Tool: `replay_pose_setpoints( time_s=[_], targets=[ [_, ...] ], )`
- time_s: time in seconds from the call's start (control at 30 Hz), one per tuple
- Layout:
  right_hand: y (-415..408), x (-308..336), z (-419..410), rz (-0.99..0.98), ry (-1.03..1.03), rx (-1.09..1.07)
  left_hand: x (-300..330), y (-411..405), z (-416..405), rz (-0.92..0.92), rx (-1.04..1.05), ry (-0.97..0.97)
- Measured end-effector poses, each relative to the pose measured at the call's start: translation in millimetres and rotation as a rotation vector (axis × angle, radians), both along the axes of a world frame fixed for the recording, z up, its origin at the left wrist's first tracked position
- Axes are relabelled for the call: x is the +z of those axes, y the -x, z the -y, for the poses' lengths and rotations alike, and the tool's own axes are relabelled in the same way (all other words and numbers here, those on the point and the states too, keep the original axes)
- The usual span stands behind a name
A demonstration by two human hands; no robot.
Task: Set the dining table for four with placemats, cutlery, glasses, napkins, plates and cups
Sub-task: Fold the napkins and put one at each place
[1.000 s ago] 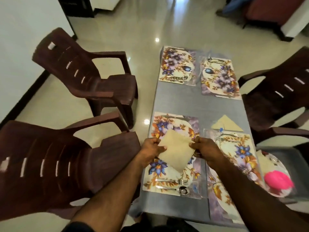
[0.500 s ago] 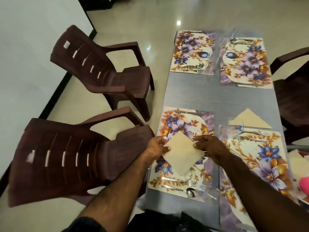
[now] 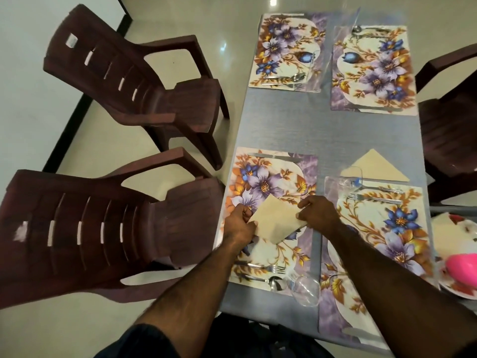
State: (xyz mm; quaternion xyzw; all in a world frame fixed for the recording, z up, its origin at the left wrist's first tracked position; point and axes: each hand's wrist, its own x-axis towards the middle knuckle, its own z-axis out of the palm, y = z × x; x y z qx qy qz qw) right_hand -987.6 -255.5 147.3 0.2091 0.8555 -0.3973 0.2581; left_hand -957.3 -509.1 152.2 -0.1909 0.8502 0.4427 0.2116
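Currently left hand (image 3: 238, 224) and right hand (image 3: 313, 211) each pinch opposite corners of the napkin (image 3: 275, 220) over the near-left placemat (image 3: 268, 177); bare table (image 3: 322, 130) lies beyond that placemat.

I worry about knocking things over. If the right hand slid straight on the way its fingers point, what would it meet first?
The right hand points leftward across the napkin, so it would likely meet the left hand gripping the opposite edge first; depth is unclear.
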Motion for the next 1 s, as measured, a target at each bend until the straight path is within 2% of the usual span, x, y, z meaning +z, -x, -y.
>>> replay_pose_setpoints(
  time_s=[0.1, 0.17, 0.2, 0.3, 0.4, 0.47, 0.5, 0.6, 0.67, 0.8, 0.9, 1.0],
  targets=[
    [6.6, 5.7, 0.7, -0.102, -0.014, 0.013, 5.6, -5.4, 1.8, -0.045, -0.185, 0.115],
    [10.5, 8.8, 3.4, -0.061, 0.059, 0.065, 5.9, -6.4, 1.5, -0.041, -0.209, 0.132],
    [11.4, 9.9, 4.5, 0.001, 0.112, 0.076, 5.2, -5.4, 1.4, 0.005, -0.141, 0.073],
    [13.2, 14.5, 1.6, 0.118, 0.291, 0.007, 15.0, 1.1, -5.0, 0.180, 0.174, -0.267],
    [14.0, 17.6, -3.9, 0.143, 0.572, -0.256, 27.0, 10.4, -3.1, 0.254, 0.343, -0.548],
    [14.1, 15.5, -8.1, 0.169, 0.700, -0.408, 30.9, 14.0, -0.8, 0.294, 0.389, -0.654],
    [14.1, 12.3, -10.1, 0.148, 0.658, -0.405, 29.9, 14.4, -0.6, 0.306, 0.383, -0.636],
    [10.5, 2.3, -11.7, 0.031, 0.356, -0.176, 18.0, 8.9, -1.5, 0.211, 0.213, -0.320],
    [6.5, -0.3, -8.7, 0.002, 0.240, -0.096, 9.3, 2.0, 0.3, 0.140, 0.127, -0.193],
    [2.6, -1.1, -4.2, -0.030, 0.153, -0.097, 8.9, -5.6, 4.1, 0.052, -0.038, 0.000],
    [3.7, -2.0, -3.9, -0.037, 0.113, -0.109, 16.0, -6.0, 5.5, -0.030, -0.259, 0.248],
    [5.5, 6.1, -0.5, -0.044, 0.090, -0.090, 20.5, -7.6, 7.8, -0.066, -0.246, 0.323]
  ],
)
